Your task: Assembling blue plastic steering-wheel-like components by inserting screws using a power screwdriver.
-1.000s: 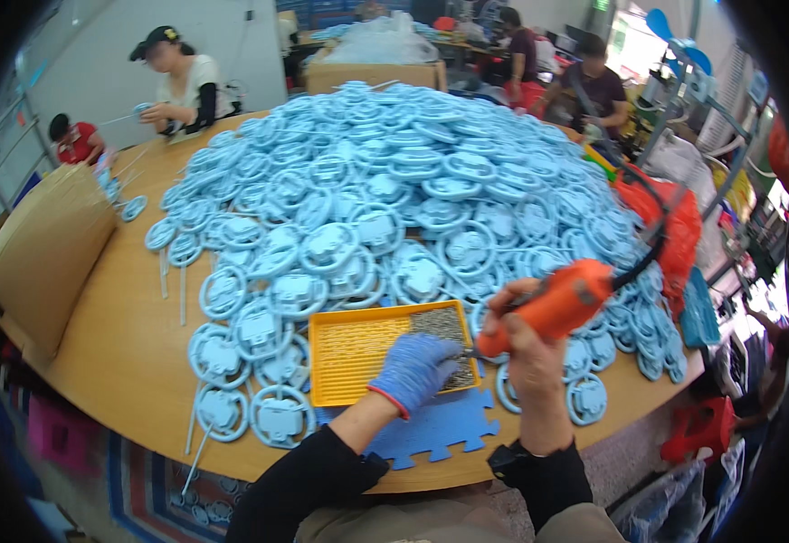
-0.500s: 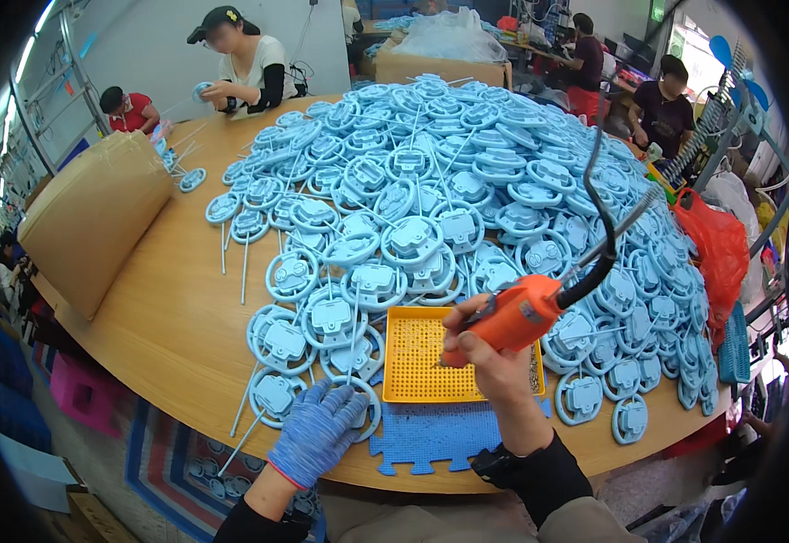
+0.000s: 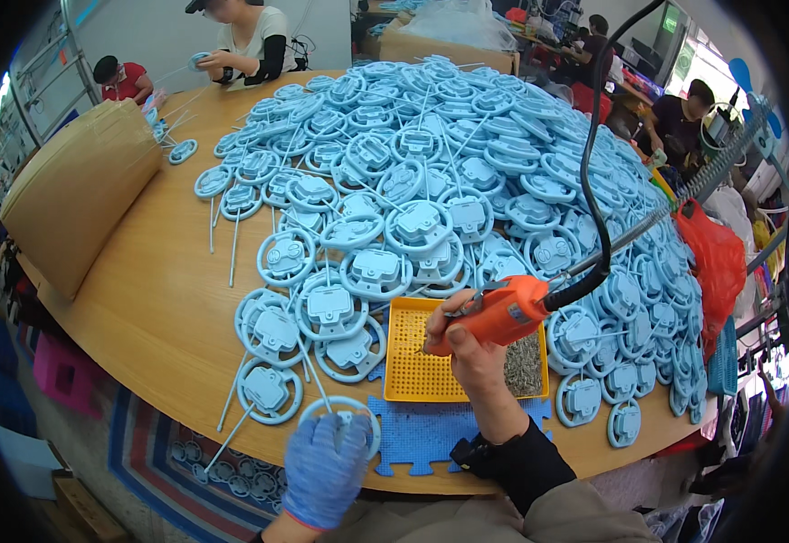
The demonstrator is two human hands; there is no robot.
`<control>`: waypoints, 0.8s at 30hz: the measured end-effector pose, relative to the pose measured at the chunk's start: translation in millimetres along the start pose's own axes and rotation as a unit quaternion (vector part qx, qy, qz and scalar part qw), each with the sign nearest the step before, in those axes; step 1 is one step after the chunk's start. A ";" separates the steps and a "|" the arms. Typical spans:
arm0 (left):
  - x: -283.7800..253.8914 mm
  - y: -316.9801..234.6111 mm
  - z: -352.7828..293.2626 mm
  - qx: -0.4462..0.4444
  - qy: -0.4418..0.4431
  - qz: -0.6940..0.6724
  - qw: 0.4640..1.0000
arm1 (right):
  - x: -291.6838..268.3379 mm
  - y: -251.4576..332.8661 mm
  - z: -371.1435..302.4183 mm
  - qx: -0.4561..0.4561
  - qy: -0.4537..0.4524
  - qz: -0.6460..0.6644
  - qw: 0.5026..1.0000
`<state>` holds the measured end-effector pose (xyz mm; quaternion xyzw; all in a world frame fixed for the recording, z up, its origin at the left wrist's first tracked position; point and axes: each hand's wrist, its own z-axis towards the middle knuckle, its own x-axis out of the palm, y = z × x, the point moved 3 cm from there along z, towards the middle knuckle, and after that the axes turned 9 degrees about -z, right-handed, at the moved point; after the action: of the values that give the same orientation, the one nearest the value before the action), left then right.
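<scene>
My left hand (image 3: 325,471), in a blue knitted glove, has its fingers closed over a light blue toy steering wheel (image 3: 374,425) at the table's near edge. The glove hides part of that wheel. My bare right hand (image 3: 482,373) grips an orange electric screwdriver (image 3: 503,312) with a black cable, held above a yellow perforated tray (image 3: 431,396). Small screws (image 3: 523,364) lie in the tray's right part. Under the tray's near side is a blue foam mat (image 3: 422,436). Another wheel (image 3: 270,391) rests just beyond my left hand.
A large heap of light blue wheels (image 3: 417,145), some with thin rods, covers the middle and right of the table (image 3: 155,290). At the left leans a cardboard box (image 3: 82,185); a red plastic bag (image 3: 713,262) hangs at the right. Co-workers sit around the far side.
My left hand has drawn the wheel nearer, toward the table's edge. The screwdriver in my right hand has shifted slightly left, and more of the screws show. The whole view has tilted a little.
</scene>
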<state>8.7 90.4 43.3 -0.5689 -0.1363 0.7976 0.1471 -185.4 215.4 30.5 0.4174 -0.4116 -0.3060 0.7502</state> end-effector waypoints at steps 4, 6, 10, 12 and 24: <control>8.7 -21.5 -6.7 -0.041 -0.032 -0.050 0.997 | -2.0 5.8 3.2 -0.016 0.004 -0.008 1.000; 20.2 -29.2 -7.0 -0.078 -0.022 -0.060 0.995 | -2.3 0.9 3.1 0.007 0.002 -0.014 1.000; 33.8 -28.3 -4.5 -0.129 0.009 -0.056 0.990 | 0.2 0.8 3.3 0.009 0.007 -0.007 1.000; 16.6 -32.8 1.5 -0.093 0.014 -0.092 0.991 | -4.7 2.1 3.3 0.005 0.014 -0.042 0.999; 23.3 -27.2 -1.8 0.043 0.154 -0.042 0.986 | -4.4 -1.6 -4.7 0.026 -0.008 -0.014 1.000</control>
<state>5.4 124.6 33.0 -0.6718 -0.1013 0.6988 0.2238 -183.6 219.9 26.0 0.4401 -0.4196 -0.3090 0.7313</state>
